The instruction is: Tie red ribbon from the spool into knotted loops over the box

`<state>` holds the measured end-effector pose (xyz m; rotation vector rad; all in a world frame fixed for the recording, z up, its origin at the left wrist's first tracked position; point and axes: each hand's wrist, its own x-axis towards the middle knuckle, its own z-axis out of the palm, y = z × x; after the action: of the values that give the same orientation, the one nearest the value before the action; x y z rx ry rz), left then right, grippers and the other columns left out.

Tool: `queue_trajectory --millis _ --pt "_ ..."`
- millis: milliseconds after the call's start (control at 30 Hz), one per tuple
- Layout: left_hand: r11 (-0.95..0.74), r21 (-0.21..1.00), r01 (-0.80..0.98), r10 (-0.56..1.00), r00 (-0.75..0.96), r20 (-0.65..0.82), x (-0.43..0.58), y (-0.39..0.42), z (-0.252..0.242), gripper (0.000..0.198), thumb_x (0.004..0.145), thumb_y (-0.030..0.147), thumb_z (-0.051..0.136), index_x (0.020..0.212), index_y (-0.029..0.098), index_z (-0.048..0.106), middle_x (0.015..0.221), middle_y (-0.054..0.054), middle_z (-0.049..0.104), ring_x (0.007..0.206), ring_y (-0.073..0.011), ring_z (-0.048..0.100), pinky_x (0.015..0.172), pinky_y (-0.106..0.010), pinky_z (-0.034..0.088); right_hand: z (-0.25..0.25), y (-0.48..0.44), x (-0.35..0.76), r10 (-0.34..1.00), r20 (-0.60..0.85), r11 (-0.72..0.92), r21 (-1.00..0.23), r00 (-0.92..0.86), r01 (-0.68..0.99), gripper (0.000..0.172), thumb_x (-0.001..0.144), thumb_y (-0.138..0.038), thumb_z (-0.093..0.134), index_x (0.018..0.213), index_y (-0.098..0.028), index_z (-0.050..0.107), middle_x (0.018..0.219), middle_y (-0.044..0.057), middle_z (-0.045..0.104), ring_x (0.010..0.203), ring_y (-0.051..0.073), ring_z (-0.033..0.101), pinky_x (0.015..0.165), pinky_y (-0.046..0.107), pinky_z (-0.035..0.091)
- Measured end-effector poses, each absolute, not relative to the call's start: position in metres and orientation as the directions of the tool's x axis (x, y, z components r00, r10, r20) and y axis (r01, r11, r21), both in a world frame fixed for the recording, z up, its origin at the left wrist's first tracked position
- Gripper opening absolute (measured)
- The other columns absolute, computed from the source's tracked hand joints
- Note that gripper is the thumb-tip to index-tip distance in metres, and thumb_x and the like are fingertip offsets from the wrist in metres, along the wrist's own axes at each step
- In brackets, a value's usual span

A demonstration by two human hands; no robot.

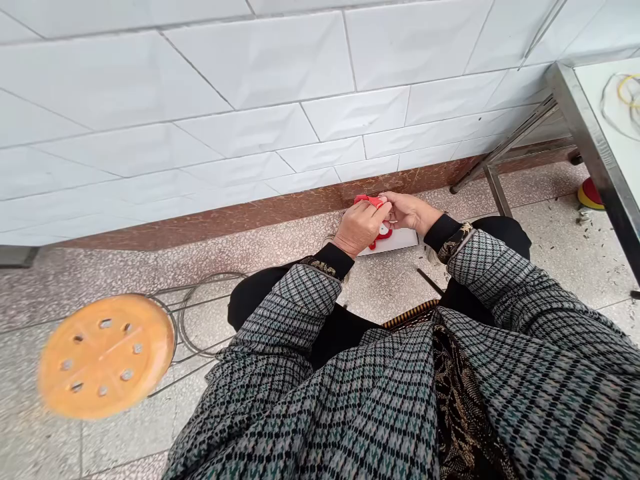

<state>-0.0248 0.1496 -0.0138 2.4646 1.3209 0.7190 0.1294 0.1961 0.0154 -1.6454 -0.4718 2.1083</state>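
Observation:
My left hand (361, 227) is closed with its fingertips pinched on a small red piece (369, 200), thin and folded-looking. From the other side my right hand (407, 211) meets it, its thumb and fingertips pressed together at the same red piece. Just below the hands, a red and white item (383, 231) with a rounded shape lies over a white flat board or box (400, 241). My fingers hide part of the red piece, so its exact kind is unclear.
An orange round stool (107, 353) with wire legs stands at the left. To the right is a metal-framed table (595, 140) with a yellow cord loop (627, 88) on top. A white tiled wall (260, 73) rises in front. Beneath the table sits a red and yellow object (591, 193).

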Motion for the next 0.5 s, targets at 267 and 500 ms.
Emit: queue_trajectory --millis 267,500 --pt "-0.584 0.521 0.622 0.81 0.488 0.326 -0.024 0.151 -0.013 0.039 0.105 0.026 0.043 0.12 0.019 0.079 0.117 -0.017 0.079 0.119 -0.0274 0.072 0.111 -0.05 0.055 0.018 0.193 0.134 0.455 -0.843 -0.891 -0.425 -0.288 -0.164 0.02 0.095 -0.025 0.062 0.076 -0.021 0.057 0.055 -0.007 0.053 0.053 0.01 0.05 0.065 0.029 0.047" --pt "-0.756 0.342 0.558 0.653 0.608 0.451 -0.018 0.149 -0.018 0.036 0.105 0.017 0.044 0.118 0.019 0.077 0.112 -0.013 0.081 0.111 -0.0252 0.075 0.106 -0.052 0.061 0.012 0.195 0.143 0.448 -0.812 -0.891 -0.437 -0.374 -0.12 0.016 0.086 -0.02 0.057 0.072 -0.021 0.051 0.055 -0.003 0.052 0.053 0.012 0.047 0.056 0.027 0.046"
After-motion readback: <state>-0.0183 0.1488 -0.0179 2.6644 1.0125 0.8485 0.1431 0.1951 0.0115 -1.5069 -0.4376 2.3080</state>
